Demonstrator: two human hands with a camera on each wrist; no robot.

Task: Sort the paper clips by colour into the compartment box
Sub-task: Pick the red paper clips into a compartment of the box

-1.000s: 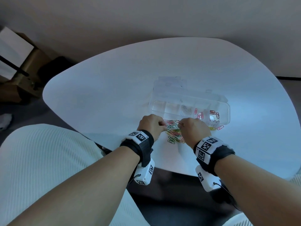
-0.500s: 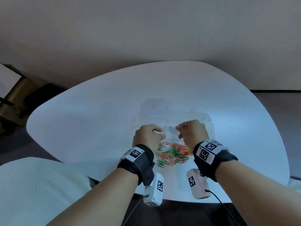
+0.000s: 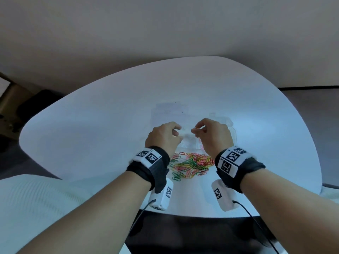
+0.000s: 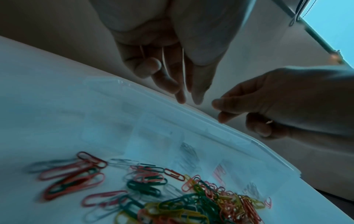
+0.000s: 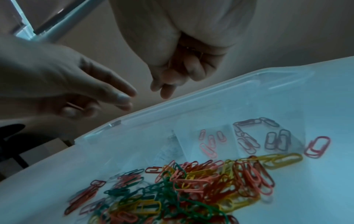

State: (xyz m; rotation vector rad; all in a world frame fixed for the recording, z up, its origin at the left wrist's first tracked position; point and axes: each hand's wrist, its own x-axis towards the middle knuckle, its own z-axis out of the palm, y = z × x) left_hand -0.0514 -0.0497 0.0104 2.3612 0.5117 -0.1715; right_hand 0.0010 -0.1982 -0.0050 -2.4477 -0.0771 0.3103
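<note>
Lying in a loose heap on the near part of the white worktop, the paper clips are thin bent-wire loops coated in red, orange, pink, yellow and green, tangled over one another so that their long axes point every way. A few red and green ones have strayed to the left edge of the heap. Just beyond the heap, on its far side, sits the clear compartment box, its long axis running left to right across the worktop and its lid open toward the far side. In the right wrist view, one compartment holds a few pink clips and the one to its right holds several dark reddish clips; a single red clip lies just right of these, though whether inside the box or outside it I cannot tell. The other compartments are too hazy to read.

Both hands are raised above the box, near each other but apart. The left hand has its fingers loosely extended and fanned downward, holding nothing. The right hand has its fingers curled, and thumb and forefinger pinch a small yellow-orange clip whose long axis runs roughly left to right.
</note>
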